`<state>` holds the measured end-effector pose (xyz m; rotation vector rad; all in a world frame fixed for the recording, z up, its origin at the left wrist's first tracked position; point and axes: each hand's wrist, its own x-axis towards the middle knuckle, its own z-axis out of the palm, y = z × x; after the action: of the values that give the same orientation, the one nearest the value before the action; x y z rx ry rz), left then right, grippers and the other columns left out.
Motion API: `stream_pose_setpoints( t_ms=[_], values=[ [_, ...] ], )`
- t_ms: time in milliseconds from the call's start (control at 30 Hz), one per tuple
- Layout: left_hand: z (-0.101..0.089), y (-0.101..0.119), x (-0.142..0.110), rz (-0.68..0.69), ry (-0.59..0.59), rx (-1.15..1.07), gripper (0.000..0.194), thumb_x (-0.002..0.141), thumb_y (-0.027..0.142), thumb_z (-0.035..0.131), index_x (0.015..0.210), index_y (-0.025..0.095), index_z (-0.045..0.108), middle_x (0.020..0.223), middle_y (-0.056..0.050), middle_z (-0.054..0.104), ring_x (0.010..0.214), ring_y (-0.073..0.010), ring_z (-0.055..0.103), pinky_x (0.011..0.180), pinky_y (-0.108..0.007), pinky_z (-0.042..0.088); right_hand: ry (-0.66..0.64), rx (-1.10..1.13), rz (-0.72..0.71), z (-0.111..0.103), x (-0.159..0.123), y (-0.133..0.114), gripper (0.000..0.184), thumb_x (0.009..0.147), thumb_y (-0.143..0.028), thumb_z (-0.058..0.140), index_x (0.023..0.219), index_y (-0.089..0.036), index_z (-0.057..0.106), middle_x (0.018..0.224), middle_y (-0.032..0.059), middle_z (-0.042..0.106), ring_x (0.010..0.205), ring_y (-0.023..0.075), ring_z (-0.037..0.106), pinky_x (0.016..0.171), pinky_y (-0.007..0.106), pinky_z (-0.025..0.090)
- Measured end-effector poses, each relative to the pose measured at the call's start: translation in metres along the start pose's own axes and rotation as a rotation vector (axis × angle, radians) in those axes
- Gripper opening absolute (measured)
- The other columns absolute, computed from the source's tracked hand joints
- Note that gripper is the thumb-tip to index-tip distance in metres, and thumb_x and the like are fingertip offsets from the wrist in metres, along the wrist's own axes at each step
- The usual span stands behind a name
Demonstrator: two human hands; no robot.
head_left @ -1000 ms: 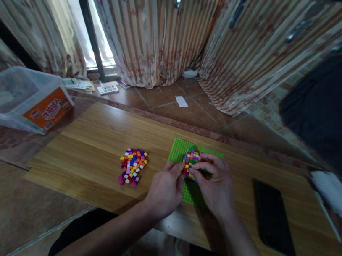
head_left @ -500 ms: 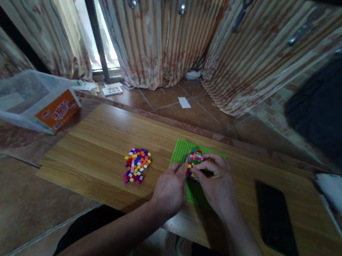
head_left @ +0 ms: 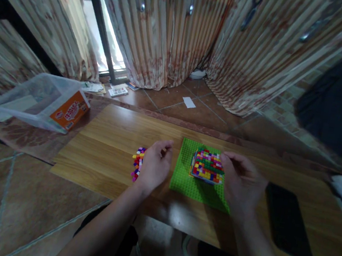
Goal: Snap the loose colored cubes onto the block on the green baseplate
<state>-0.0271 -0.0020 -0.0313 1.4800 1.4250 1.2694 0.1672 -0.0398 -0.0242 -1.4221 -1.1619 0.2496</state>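
Note:
A multicoloured block of small bricks stands on a green baseplate on the wooden board. My right hand rests just right of the block, fingers curled loosely, its fingertips close to the block's right edge. My left hand lies over a pile of loose coloured bricks left of the baseplate, fingers bent down onto the pile and hiding most of it. Whether it has a brick between its fingers is hidden.
A black phone lies on the board at the right. A clear plastic tub with an orange label lies tipped at the far left. Striped curtains hang behind, with papers on the tiled floor.
My left hand has left the brick block and moved left onto the loose pile. My right hand has drawn back to the block's right side, uncovering it. The view has shifted rightward.

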Motion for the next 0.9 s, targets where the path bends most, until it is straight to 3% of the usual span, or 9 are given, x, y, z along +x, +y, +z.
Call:
stream_pose_setpoints(
  t_ms=[67, 133, 267, 367, 567, 700, 900],
  values=[
    [-0.016, -0.002, 0.014, -0.127, 0.093, -0.147, 0.020, 0.077, 0.019, 0.061, 0.092, 0.015, 0.074, 0.076, -0.002, 0.069, 0.060, -0.0111, 0.056, 0.060, -0.023, 0.045, -0.077, -0.027, -0.114, 0.008, -0.011, -0.016, 0.007, 0.085, -0.027, 0.067, 0.081, -0.022, 0.071, 0.082, 0.0011, 0.070, 0.077, 0.0169, 0.065, 0.072, 0.031, 0.051],
    [-0.032, -0.003, 0.025, -0.194, 0.196, -0.301, 0.020, 0.071, 0.020, 0.066, 0.088, 0.014, 0.073, 0.068, 0.001, 0.064, 0.051, -0.0075, 0.047, 0.051, -0.021, 0.038, -0.253, -0.018, -0.210, 0.018, -0.025, -0.031, 0.009, 0.088, -0.022, 0.062, 0.083, -0.023, 0.070, 0.085, 0.0013, 0.070, 0.080, 0.0159, 0.065, 0.073, 0.030, 0.051],
    [-0.054, -0.001, 0.034, -0.293, 0.253, -0.509, 0.023, 0.062, 0.018, 0.070, 0.085, 0.013, 0.071, 0.057, 0.005, 0.055, 0.046, -0.0049, 0.041, 0.048, -0.019, 0.035, -0.618, -0.014, -0.290, 0.042, -0.055, -0.047, 0.013, 0.092, -0.016, 0.056, 0.088, -0.021, 0.068, 0.086, 0.0019, 0.070, 0.080, 0.0146, 0.066, 0.073, 0.028, 0.050],
    [-0.060, 0.001, 0.034, -0.338, 0.250, -0.564, 0.025, 0.059, 0.018, 0.072, 0.083, 0.013, 0.071, 0.059, 0.005, 0.056, 0.047, -0.0041, 0.042, 0.049, -0.019, 0.037, -0.764, -0.137, -0.280, 0.061, -0.075, -0.044, 0.008, 0.089, -0.024, 0.063, 0.094, -0.021, 0.068, 0.087, 0.0028, 0.070, 0.083, 0.0189, 0.066, 0.075, 0.032, 0.050],
    [-0.065, 0.003, 0.031, -0.365, 0.225, -0.617, 0.023, 0.059, 0.017, 0.071, 0.082, 0.013, 0.070, 0.060, 0.004, 0.055, 0.048, -0.0032, 0.040, 0.050, -0.018, 0.035, -0.751, -0.430, -0.298, 0.083, -0.096, -0.033, 0.033, 0.079, -0.047, 0.073, 0.092, -0.017, 0.065, 0.087, 0.0071, 0.065, 0.085, 0.0266, 0.062, 0.075, 0.038, 0.048],
    [-0.066, 0.002, 0.031, -0.374, 0.216, -0.631, 0.023, 0.058, 0.018, 0.072, 0.081, 0.013, 0.070, 0.062, 0.004, 0.056, 0.049, -0.0034, 0.040, 0.050, -0.018, 0.035, -0.756, -0.517, -0.338, 0.089, -0.100, -0.030, 0.025, 0.085, -0.041, 0.067, 0.093, -0.017, 0.065, 0.089, 0.0076, 0.063, 0.085, 0.0263, 0.059, 0.074, 0.038, 0.046],
    [-0.064, 0.001, 0.031, -0.383, 0.204, -0.634, 0.023, 0.059, 0.018, 0.072, 0.081, 0.013, 0.071, 0.061, 0.005, 0.055, 0.050, -0.0039, 0.041, 0.051, -0.019, 0.035, -0.755, -0.440, -0.349, 0.087, -0.092, -0.020, 0.014, 0.089, -0.034, 0.062, 0.087, -0.021, 0.064, 0.085, 0.0045, 0.061, 0.082, 0.0221, 0.057, 0.075, 0.034, 0.043]
  ],
)
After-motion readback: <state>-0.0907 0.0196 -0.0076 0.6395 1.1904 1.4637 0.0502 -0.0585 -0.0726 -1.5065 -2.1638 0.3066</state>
